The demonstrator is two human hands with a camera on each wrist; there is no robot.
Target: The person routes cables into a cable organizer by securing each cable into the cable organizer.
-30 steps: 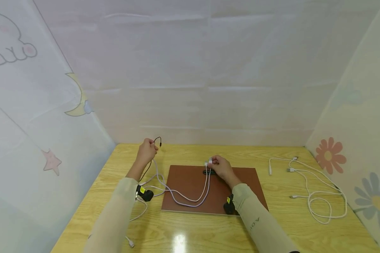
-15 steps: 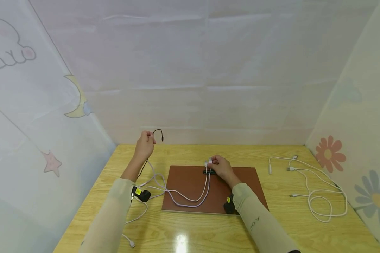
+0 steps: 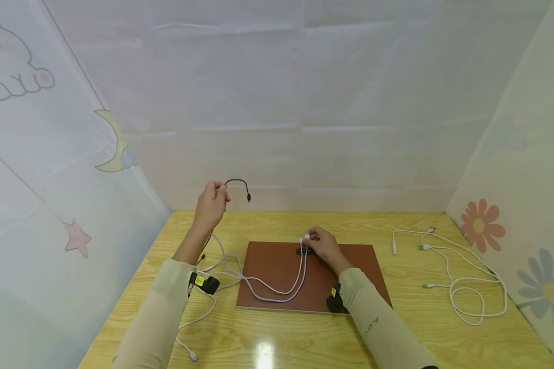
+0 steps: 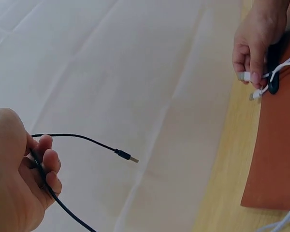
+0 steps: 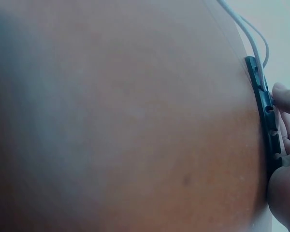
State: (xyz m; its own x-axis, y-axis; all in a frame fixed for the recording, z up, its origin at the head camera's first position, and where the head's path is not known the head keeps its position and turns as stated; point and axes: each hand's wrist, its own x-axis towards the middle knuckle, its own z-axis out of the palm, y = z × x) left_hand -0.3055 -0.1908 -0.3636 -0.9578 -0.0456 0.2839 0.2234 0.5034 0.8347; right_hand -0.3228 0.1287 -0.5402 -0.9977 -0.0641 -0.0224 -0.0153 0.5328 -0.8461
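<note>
Behind right hand (image 3: 324, 245), sleeve lettering (image 3: 372, 326) ("A…").

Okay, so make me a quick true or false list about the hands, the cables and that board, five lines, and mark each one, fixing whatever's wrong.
1. The left hand grips a black cable. True.
2. The black plug at that cable's end lies on the brown board. False: it hangs in the air, off the board.
3. The right hand pinches a white plug. True.
4. The slotted cable holder is bright red. False: it is dark.
5. White cables lie on the wooden table to the right of the board. True.
</note>
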